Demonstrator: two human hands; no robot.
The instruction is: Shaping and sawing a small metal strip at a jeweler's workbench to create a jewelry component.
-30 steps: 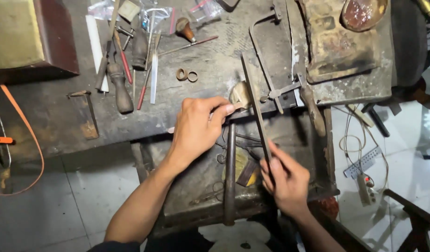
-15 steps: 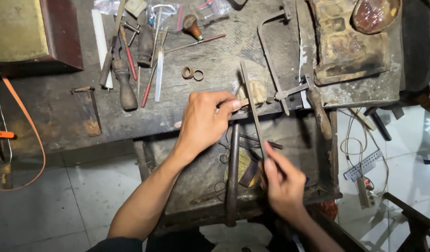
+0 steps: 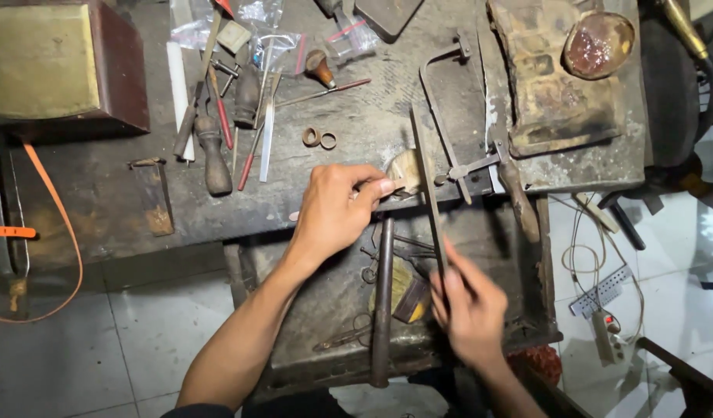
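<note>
My left hand (image 3: 337, 209) pinches a small workpiece against the pale wooden bench peg (image 3: 404, 169) at the front edge of the dark workbench (image 3: 364, 116); the piece itself is hidden by my fingers. A long thin metal file (image 3: 426, 182) is gripped in my right hand (image 3: 469, 306), and it runs up and away from me across the peg, right beside my left fingertips. Both hands sit above an open drawer tray (image 3: 333, 302) under the bench.
A jeweller's saw frame (image 3: 449, 116) lies right of the peg. Two small rings (image 3: 319, 139), wood-handled tools (image 3: 212, 151) and files lie on the bench left. A wooden box (image 3: 54, 62) stands at the far left. A long rod (image 3: 383, 298) and pliers lie in the drawer.
My right hand has slid the file back and forth along the peg, ending a little lower and nearer me. My left hand has stayed at the peg.
</note>
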